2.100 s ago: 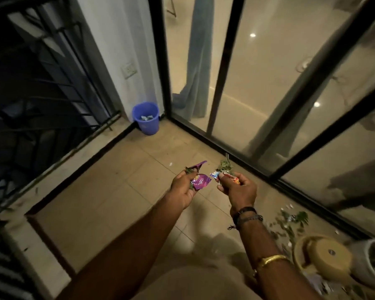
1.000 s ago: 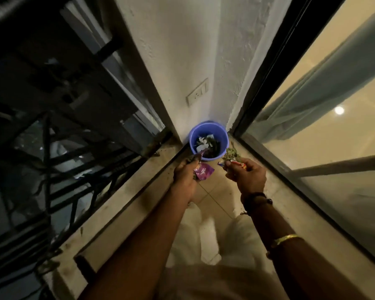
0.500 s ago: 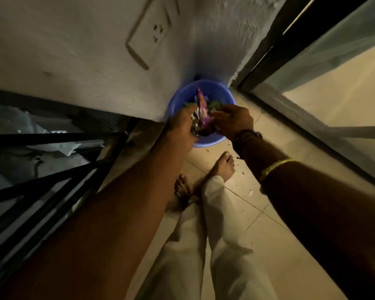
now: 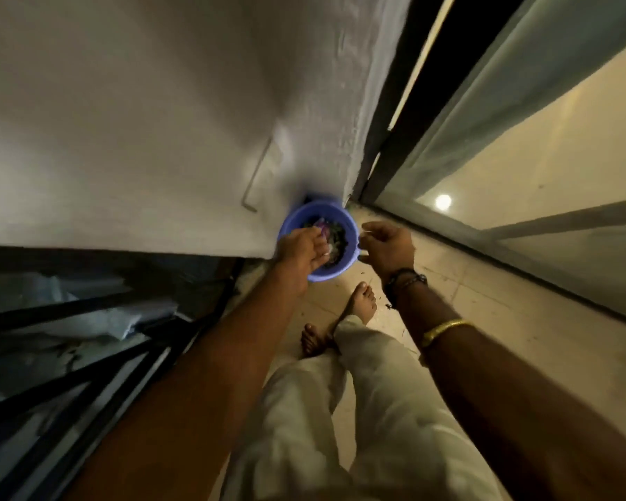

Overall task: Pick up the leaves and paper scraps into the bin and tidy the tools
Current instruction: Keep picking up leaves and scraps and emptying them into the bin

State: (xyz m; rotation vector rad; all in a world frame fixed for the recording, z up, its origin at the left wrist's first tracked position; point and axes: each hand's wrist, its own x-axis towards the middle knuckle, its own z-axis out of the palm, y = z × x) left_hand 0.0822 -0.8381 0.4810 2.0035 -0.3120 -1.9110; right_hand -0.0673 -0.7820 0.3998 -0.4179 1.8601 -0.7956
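The fingers (image 4: 320, 247) of the left hand (image 4: 300, 254) are reaching almost straight down into the blue bin (image 4: 335, 275), gripping nothing that I can see. A purple wrapper (image 4: 321, 223) is lying just past the fingertips, on the leaves (image 4: 341, 233). The hand is probably staying low over the opening so that the litter falls inside. The right hand (image 4: 387, 247) is hanging just beside the bin's right rim, its fingers loosely curled and seemingly empty. The bin is standing in the floor (image 4: 467, 294) corner, between the wall (image 4: 159, 139) and the glass door (image 4: 557, 139).

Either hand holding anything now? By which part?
Right hand: loosely curled beside the blue bin, nothing seen in it. Left hand: fingers down inside the bin by a purple wrapper; whether it pinches it cannot be told.
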